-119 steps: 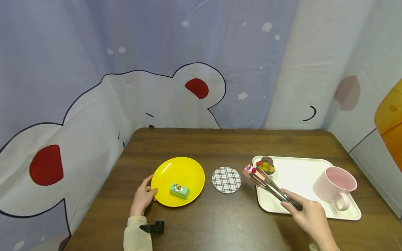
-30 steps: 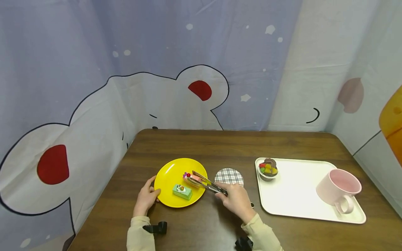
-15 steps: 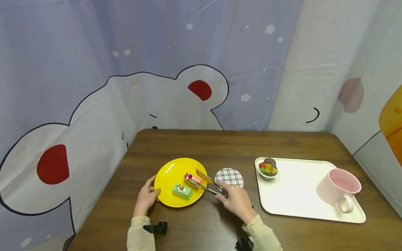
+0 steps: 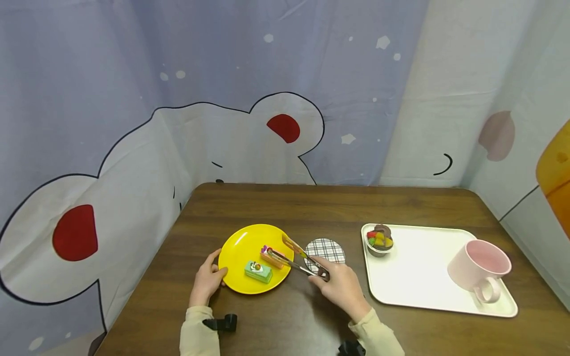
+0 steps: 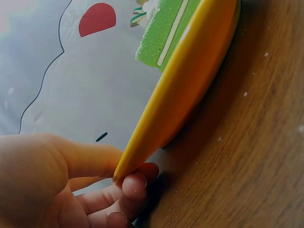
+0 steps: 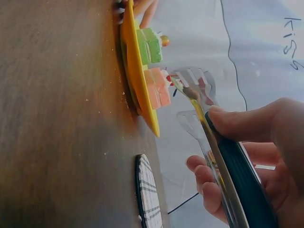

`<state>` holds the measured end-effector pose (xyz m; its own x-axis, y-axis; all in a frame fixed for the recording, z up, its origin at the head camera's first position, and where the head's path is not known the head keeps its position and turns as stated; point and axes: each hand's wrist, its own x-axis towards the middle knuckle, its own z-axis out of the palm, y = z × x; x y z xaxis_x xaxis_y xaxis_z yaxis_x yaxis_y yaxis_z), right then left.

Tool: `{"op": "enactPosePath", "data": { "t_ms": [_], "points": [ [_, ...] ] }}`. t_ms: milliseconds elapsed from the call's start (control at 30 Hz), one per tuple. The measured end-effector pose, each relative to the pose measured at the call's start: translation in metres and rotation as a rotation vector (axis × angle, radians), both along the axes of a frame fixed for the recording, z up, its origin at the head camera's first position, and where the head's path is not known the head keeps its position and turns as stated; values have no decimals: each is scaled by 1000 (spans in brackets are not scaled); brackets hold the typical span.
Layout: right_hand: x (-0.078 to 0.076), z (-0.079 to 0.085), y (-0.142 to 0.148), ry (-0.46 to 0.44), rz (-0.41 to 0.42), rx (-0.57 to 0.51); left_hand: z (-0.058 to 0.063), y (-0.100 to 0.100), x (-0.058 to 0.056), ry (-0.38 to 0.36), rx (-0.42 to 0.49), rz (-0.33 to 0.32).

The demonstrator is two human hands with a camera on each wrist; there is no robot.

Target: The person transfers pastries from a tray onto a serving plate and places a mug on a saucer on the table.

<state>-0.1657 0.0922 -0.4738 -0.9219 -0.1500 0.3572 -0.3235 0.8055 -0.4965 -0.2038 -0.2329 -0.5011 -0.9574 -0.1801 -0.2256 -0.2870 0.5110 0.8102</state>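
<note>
My left hand [image 4: 207,279] pinches the left rim of a yellow plate [image 4: 236,257], thumb on top and fingers beneath, as the left wrist view shows. On the plate lie a green cake slice [image 4: 258,272] with a small topping and, behind it, a pink cake slice [image 6: 156,88] with a red cherry. My right hand [image 4: 340,284] holds metal tongs [image 6: 242,175] with dark green handles. Their two arms are spread apart, tips above the pink slice, which sits on the plate out of their grip. One tong arm partly covers the slice in the head view.
A round plaid coaster [image 4: 324,247] lies right of the plate, partly behind the right hand and tongs. Farther right, a white tray [image 4: 418,277] bears a small fruit cup [image 4: 379,241] at its left corner and a pink mug [image 4: 478,267] at its right end.
The tongs carried the pink cake slice from beside the tray to the plate. They have since spread and released it, and the right hand has drawn slightly back right. The left hand keeps the rim.
</note>
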Motion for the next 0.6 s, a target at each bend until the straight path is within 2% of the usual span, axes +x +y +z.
{"op": "enactPosePath", "data": {
  "t_ms": [233, 433, 600],
  "points": [
    [6, -8, 10, 12, 2, -106, 0, 1, 1, -3, -2, -4],
    [12, -12, 23, 4, -53, -133, 0, 0, 0, 4, 8, -8],
    [16, -16, 36, 48, -67, -139, 1, -1, 0, 0, 5, -13]
  ]
}}
